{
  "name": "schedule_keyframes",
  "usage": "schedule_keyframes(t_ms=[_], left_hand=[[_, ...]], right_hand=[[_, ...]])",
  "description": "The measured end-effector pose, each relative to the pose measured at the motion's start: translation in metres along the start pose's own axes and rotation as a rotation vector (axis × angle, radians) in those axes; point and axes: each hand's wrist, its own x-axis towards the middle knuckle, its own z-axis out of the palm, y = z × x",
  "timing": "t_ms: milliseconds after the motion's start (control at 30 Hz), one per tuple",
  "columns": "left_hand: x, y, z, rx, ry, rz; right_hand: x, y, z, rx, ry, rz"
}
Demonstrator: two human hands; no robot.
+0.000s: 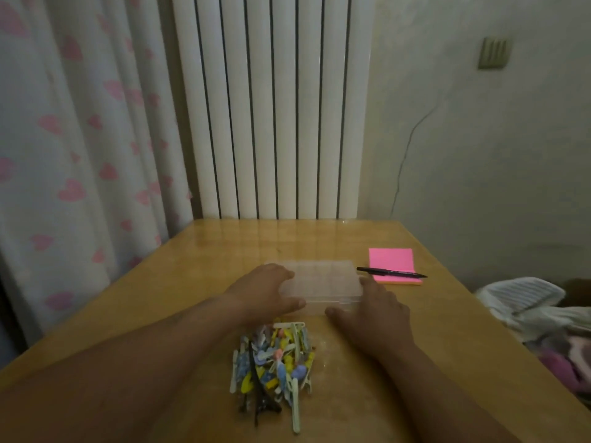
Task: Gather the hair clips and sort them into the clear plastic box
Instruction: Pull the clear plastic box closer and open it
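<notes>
Clear plastic box (pixel 323 278) on the wooden table (pixel 192 282), and you have it by both ends: left hand (pixel 262 292) curled over its 9 o'clock end, right hand (pixel 374 311) clasping at 3. Hair clips (pixel 275 359) heaped at its 6 o'clock; pink sticky notes (pixel 391 260) and black pen (pixel 391 272) at 2.

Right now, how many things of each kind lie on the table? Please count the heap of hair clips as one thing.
clear plastic box: 1
heap of hair clips: 1 (the clips in it overlap too much to count one by one)
pink sticky-note pad: 1
black pen: 1
Total: 4
</notes>
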Motion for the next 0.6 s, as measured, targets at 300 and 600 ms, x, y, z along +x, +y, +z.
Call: schedule_keyframes(t_ms=[300,600], left_hand=[[0.008,-0.007,-0.022,0.068,0.110,0.028],[0.066,-0.040,-0.028,-0.591,0.427,-0.296]], right_hand=[[0.002,0.000,-0.002,0.035,-0.005,0.011],[0.009,0.004,-0.001,0.113,0.051,0.007]])
